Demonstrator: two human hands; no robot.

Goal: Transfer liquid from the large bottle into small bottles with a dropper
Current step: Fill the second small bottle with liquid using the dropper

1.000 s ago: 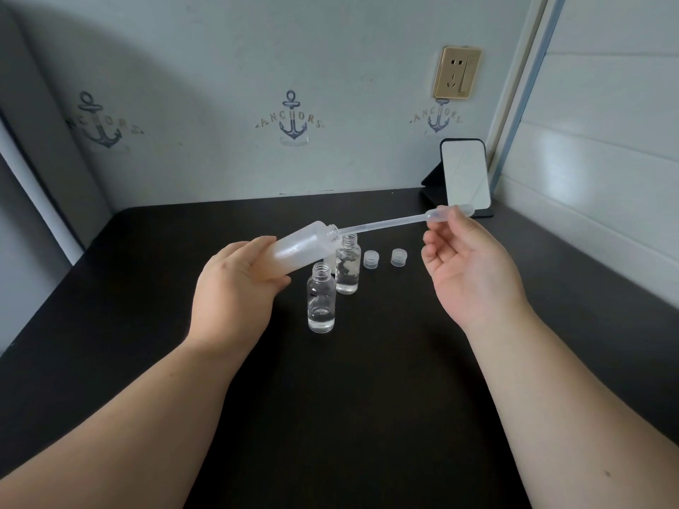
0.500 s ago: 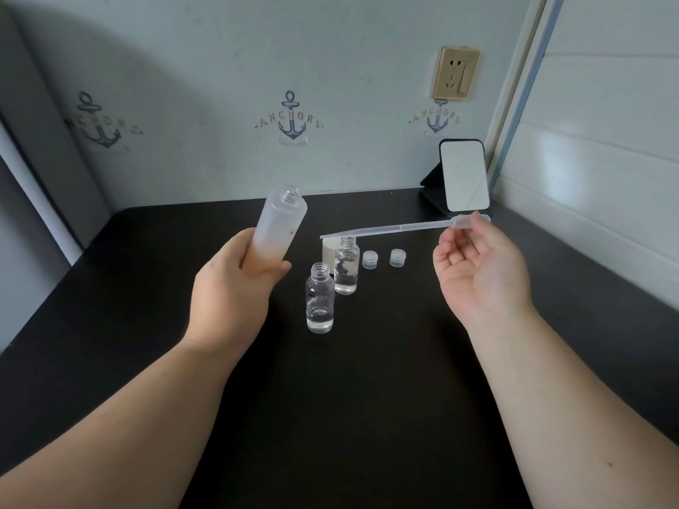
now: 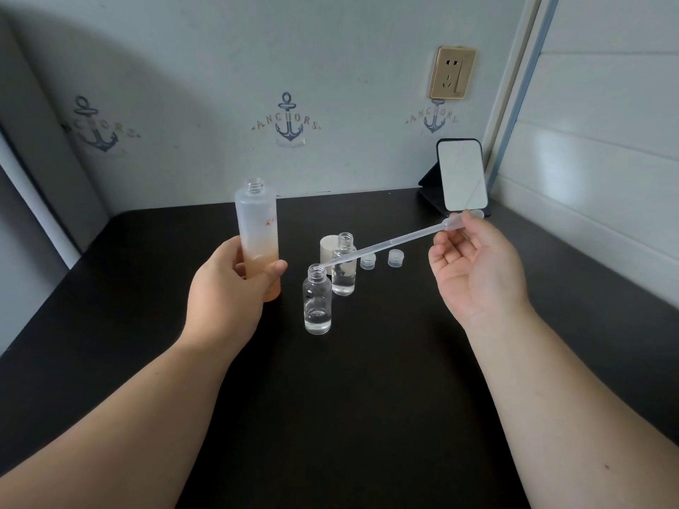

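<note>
Fingers (image 3: 463, 219) of the right hand (image 3: 474, 266) are pinching the bulb of a clear dropper (image 3: 385, 242), its tip resting at the mouth of the nearer small bottle (image 3: 318, 299) on the dark desk (image 3: 367, 398). The left hand (image 3: 227, 288) is gripping the frosted large bottle (image 3: 257, 229) upright, uncapped. A second small bottle (image 3: 344, 264) and two small caps (image 3: 382, 259) are standing just behind.

A black table (image 3: 367, 416) carries two small clear bottles: one (image 3: 318, 304) stands at the centre, the other (image 3: 344, 264) just behind it. Beyond that, a white cap (image 3: 328, 247); to its right two ribbed caps (image 3: 368, 260) (image 3: 395, 258); far right, a mirror stand (image 3: 461, 178)
</note>
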